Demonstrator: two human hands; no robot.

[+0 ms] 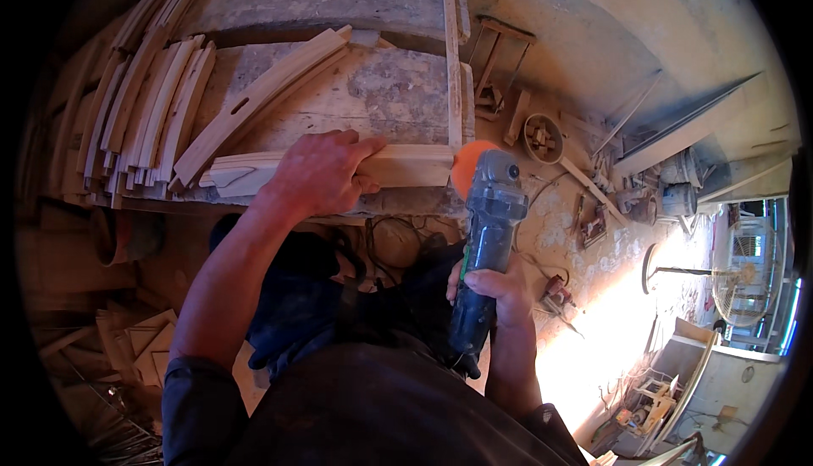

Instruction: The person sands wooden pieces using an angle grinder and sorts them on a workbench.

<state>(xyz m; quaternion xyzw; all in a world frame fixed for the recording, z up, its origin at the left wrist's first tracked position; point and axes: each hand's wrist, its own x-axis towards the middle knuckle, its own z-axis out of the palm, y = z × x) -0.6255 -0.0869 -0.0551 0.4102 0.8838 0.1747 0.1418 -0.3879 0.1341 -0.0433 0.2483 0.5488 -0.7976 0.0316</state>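
Observation:
My left hand point(326, 174) is closed over a pale wooden piece point(411, 165) that lies along the near edge of the workbench point(381, 93). In my right hand point(500, 288) is an angle grinder point(491, 229), gripped round its dark body. Its orange disc point(474, 161) is at the right end of the wooden piece; whether the two touch I cannot tell for sure. Behind my left hand a curved wooden piece with a slot point(262, 93) rests at a slant on the bench. Part of the held piece is hidden under my fingers.
Several curved wooden strips point(157, 110) are stacked at the bench's left. A long narrow strip point(453, 68) lies along its right end. On the floor to the right stand a bucket of wood offcuts point(542, 138) and a fan point(741, 271). Loose boards point(148, 343) lie at lower left.

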